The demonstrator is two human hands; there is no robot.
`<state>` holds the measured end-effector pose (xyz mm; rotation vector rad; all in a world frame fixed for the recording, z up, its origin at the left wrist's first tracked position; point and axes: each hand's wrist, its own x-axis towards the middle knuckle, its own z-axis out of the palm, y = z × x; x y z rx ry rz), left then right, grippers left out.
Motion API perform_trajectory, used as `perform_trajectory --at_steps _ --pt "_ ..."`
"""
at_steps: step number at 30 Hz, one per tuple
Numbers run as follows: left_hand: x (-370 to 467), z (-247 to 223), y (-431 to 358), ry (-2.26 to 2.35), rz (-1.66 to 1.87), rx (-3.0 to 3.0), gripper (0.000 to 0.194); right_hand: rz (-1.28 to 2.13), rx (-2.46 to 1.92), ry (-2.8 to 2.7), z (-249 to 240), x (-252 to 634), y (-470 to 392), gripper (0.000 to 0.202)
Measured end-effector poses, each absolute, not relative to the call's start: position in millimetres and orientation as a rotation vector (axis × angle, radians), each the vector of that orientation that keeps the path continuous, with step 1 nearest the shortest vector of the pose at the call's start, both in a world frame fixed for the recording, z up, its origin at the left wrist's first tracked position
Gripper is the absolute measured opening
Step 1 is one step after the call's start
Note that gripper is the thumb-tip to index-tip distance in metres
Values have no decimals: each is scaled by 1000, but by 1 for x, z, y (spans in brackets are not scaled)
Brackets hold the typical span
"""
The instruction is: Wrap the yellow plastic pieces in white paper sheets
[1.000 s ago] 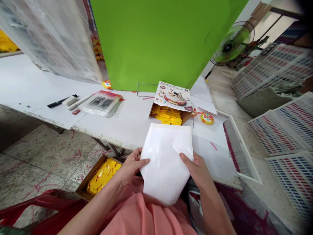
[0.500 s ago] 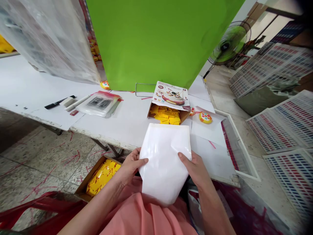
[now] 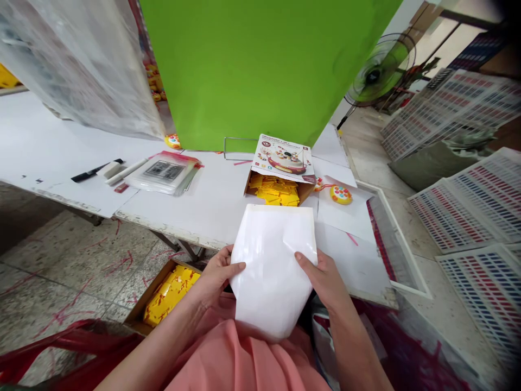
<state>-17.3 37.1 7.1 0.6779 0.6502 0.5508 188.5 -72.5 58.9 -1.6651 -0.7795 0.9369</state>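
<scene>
Right now, tabletop: the white tabletop [image 3: 195, 214] is stretching across the view and bearing most of the small things.
Green board: the green board [image 3: 248, 70] is standing upright at the back of the tabletop.
Crates: white slatted crates [image 3: 476, 201] are lying beyond the right end.
Fan: a fan [image 3: 372, 77] is standing at the far right.
Carton: an open carton [image 3: 136, 325] is sitting on the floor to the left, holding yellow pieces [image 3: 171, 296].
White sheet: the glossy white sheet [image 3: 271, 277] is hanging between the hands over the lap, its top edge showing just below the printed box.
Printed box: the printed box [image 3: 284, 157] is resting on the tabletop, its open end facing the person and showing yellow cards [image 3: 275, 191].
Hands: the left hand [image 3: 216, 274] is pinching the sheet's left edge, the right hand [image 3: 324, 276] its right edge; both are clamping it, thumbs in front, set apart from each other.
Bags: clear plastic bags [image 3: 163, 175] are lying left of the printed box.
Markers: a black marker [image 3: 91, 174] and a white marker [image 3: 127, 172] are lying left of the bags.
Toy: a yellow toy [image 3: 341, 194] with coloured dots is lying right of the printed box.
</scene>
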Motion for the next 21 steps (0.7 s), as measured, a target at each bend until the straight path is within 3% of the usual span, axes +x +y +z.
perform_trajectory --at_steps 21 --pt "-18 6 37 663 558 678 49 935 -1631 -802 63 186 -72 40"
